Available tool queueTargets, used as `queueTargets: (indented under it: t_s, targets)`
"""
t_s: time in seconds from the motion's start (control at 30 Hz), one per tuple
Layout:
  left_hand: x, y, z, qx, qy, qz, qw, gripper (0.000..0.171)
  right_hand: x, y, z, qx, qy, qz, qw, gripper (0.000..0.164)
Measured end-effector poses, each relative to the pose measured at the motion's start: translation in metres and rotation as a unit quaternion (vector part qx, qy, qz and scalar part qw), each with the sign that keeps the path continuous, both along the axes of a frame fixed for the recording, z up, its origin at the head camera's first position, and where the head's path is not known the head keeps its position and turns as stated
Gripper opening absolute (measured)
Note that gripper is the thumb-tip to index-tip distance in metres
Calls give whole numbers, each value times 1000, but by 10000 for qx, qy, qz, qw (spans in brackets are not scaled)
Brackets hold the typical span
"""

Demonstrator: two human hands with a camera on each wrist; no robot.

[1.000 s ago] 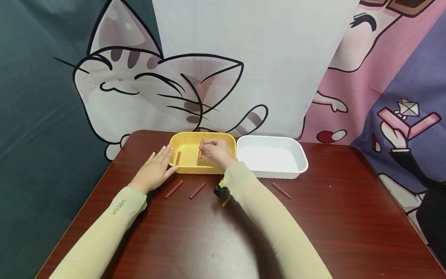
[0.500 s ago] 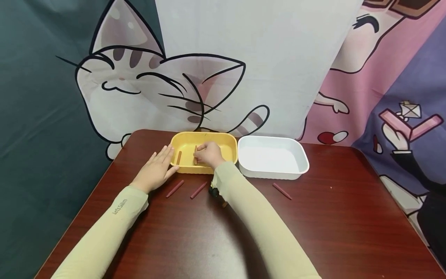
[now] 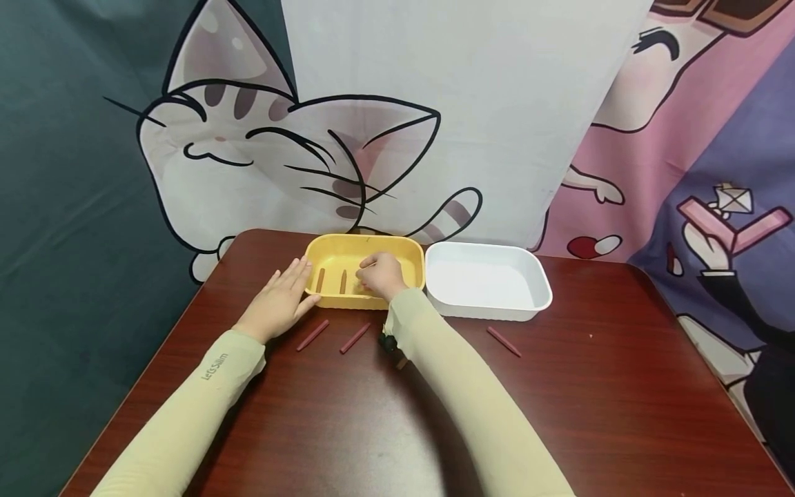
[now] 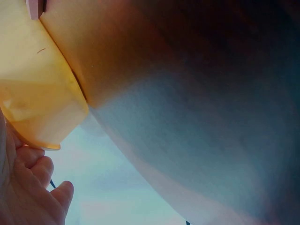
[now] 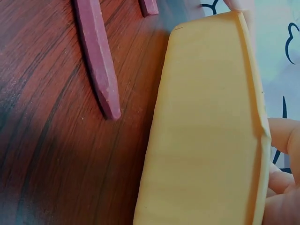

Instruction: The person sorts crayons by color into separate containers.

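On the table (image 3: pixel 298 428), a second brown stick (image 3: pixel 344 281) has been laid in the yellow tray (image 3: pixel 348 302), released just left of the right hand (image 3: pixel 381 276); the rim is touched by straight fingers of the left hand (image 3: pixel 276 300).

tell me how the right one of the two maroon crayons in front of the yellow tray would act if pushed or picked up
The maroon crayon looks straight and solid, so it would probably stay stiff when lifted. Its flat facets suggest it would resist rolling and slide instead. Being slim, it may snap if bent.
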State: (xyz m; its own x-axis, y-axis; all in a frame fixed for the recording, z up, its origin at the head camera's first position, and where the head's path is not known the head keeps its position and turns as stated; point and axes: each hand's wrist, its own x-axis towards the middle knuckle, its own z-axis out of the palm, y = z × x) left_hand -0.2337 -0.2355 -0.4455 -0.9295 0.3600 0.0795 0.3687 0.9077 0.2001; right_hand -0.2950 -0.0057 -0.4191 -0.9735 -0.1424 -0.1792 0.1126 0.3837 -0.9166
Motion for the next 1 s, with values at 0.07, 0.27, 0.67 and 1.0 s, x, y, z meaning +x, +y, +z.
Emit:
queueTargets:
  t_s: [0.07, 0.27, 0.67, 1.0]
  targets:
    - [0, -1, 0, 16, 2, 2, 10000, 76, 2, 1, 1, 5, 89, 34, 10000, 23]
    - [1, 0, 0, 59, 55, -10, 10000, 76, 7, 5, 3, 390, 728, 369, 9959, 21]
    - [-1, 0, -1, 51, 26, 23, 10000, 76, 19, 24, 15, 902, 1618, 963, 9780, 26]
    - [0, -1, 0, 87, 24, 9, 10000, 76, 39, 47, 23, 658, 2027, 1472, 9659, 25]
